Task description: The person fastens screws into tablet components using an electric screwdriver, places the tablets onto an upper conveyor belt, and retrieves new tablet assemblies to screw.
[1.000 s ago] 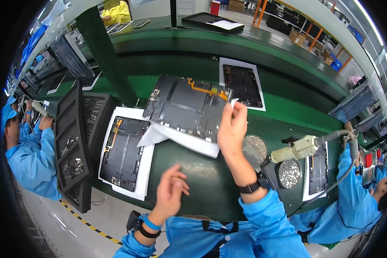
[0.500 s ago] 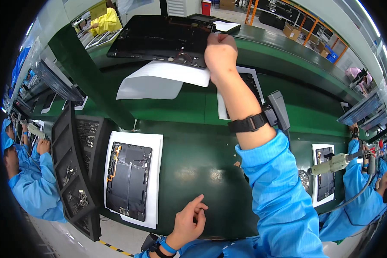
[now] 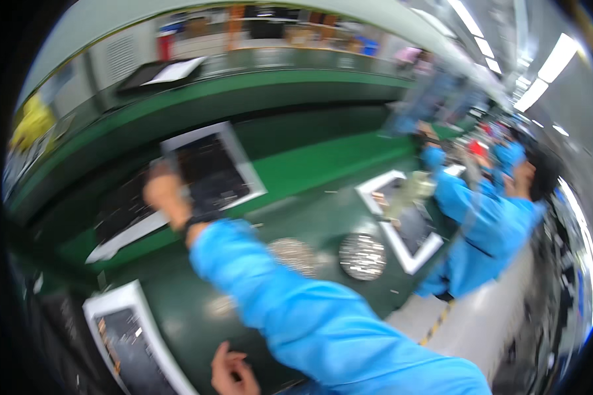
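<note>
My right hand (image 3: 165,194), blurred by motion, grips the right edge of a black flat device panel (image 3: 120,205) with small parts along its lower edge. White paper (image 3: 128,238) shows under that panel, low over the green belt. Just right of the hand, a second black panel (image 3: 211,168) lies on a white sheet. Near the lower edge my left hand (image 3: 232,372) hangs empty above the green bench, fingers apart and slightly bent. Beside it on the left, a black device panel (image 3: 138,349) with an orange strip rests on white paper.
Two round piles of small metal parts, one dull (image 3: 293,257) and one shiny (image 3: 362,257), sit on the bench. Further right is another panel (image 3: 412,227) on white paper, beside a co-worker in blue (image 3: 484,214). A raised green ledge (image 3: 296,74) runs along the back.
The view has swung right. My right hand has lowered the black panel from high up to just above or onto the belt. My left hand stays low and empty.
</note>
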`<state>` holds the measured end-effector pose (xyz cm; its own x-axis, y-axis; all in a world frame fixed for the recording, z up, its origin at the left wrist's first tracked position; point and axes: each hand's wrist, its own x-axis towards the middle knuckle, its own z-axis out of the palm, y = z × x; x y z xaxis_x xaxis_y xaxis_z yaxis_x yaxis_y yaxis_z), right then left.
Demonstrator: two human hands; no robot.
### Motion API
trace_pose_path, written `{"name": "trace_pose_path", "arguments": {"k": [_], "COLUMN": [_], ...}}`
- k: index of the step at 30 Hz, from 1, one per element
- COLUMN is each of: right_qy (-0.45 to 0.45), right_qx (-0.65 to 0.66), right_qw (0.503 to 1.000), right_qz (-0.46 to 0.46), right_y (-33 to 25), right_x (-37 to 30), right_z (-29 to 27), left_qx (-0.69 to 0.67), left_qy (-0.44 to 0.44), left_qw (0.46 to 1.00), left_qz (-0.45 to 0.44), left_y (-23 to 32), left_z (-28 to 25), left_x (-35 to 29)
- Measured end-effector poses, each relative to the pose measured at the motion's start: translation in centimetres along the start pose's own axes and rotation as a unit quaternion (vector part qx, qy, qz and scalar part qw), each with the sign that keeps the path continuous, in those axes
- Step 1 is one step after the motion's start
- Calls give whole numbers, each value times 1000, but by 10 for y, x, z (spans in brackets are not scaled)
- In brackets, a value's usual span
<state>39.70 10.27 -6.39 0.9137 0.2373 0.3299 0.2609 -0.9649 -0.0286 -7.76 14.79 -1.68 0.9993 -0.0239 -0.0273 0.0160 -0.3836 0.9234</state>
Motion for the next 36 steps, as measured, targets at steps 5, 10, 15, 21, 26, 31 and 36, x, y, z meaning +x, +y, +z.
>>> {"name": "trace_pose_path", "arguments": {"k": [5, 10, 15, 21, 26, 31, 36], "right_qy": [107, 136, 66, 22, 97, 117, 130], "right_qx": [8, -3, 186, -8, 148, 336, 498], "right_qw": [941, 847, 843, 959, 891, 847, 746], "right_qz": [320, 514, 501, 282, 419, 396, 422], "right_y": [111, 179, 246, 193, 204, 129, 58], "right_x": [-9, -54, -68, -66, -70, -97, -161], "right_z": [-29, -69, -52, -45, -68, -135, -189], "left_qx": [-16, -14, 31, 90, 86, 111, -154], "left_qy": [-13, 0, -10, 16, -3, -31, -12], "left_qw": [997, 998, 993, 989, 985, 986, 987], "left_qz": [76, 64, 116, 115, 148, 123, 33], "left_y": [1, 7, 15, 7, 16, 5, 15], "left_z": [19, 12, 29, 20, 36, 29, 17], "left_x": [12, 5, 13, 9, 14, 14, 20]}}
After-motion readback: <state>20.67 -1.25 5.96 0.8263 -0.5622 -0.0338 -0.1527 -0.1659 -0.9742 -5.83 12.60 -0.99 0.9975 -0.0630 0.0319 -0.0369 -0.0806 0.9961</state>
